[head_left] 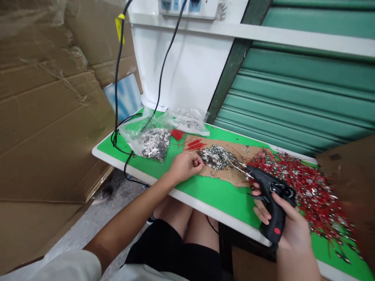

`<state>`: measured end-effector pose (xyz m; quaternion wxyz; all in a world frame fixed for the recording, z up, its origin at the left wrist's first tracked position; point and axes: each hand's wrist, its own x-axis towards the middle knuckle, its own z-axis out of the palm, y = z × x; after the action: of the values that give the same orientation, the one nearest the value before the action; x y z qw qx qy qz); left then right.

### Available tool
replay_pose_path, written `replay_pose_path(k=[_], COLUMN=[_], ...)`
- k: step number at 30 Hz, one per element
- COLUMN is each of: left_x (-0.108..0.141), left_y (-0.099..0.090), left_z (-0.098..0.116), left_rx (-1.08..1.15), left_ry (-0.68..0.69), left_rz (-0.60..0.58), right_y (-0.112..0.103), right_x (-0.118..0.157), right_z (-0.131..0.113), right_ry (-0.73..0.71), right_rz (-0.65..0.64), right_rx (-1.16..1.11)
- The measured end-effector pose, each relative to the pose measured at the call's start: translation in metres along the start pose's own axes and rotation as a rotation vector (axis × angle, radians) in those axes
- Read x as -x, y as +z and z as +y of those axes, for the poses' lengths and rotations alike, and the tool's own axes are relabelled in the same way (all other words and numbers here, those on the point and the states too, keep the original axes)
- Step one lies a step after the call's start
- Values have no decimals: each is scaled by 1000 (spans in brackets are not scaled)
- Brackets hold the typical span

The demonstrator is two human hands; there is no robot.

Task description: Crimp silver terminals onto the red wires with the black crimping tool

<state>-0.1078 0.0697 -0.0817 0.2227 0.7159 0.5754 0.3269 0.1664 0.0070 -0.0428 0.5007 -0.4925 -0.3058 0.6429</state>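
My right hand (288, 218) is wrapped round the grip of a black soldering gun (272, 195), whose metal tip points left over a pile of small silver metal parts (216, 157). At the left edge of that pile is my left hand (187, 166), its fingers pinched together; anything between them is too small to make out. The silver pile lies on a torn piece of cardboard (231, 179). Short red wires (195, 144) lie on the cardboard behind my left hand. To the right spreads a large heap of red wires with metal pieces (310, 191).
Two clear bags of silver parts, one nearer (155, 144) and one farther (191, 124), sit on the green table (222, 199). Black cables (117, 78) hang at its left end. Large cardboard (52, 117) stands left, a green shutter (307, 93) behind, and another cardboard piece (351, 171) right.
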Motion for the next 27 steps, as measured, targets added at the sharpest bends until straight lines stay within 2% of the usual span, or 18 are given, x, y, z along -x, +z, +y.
replay_pose_path(k=[5,16,21,27], left_x=[0,1,2,2], left_y=[-1,-1,0,0], left_z=[3,1,0,2], left_rx=[13,35,51,41], left_ry=[-28,36,56,54], left_rz=[-12,22,36,46], right_y=[-5,-4,-6,-8], right_x=[1,1,3,6], right_z=[4,1,1,3], right_ry=[-81,-52,-95,-114], right_rz=[-11,-2,-27,-5], right_rx=[14,-116,-120,-229])
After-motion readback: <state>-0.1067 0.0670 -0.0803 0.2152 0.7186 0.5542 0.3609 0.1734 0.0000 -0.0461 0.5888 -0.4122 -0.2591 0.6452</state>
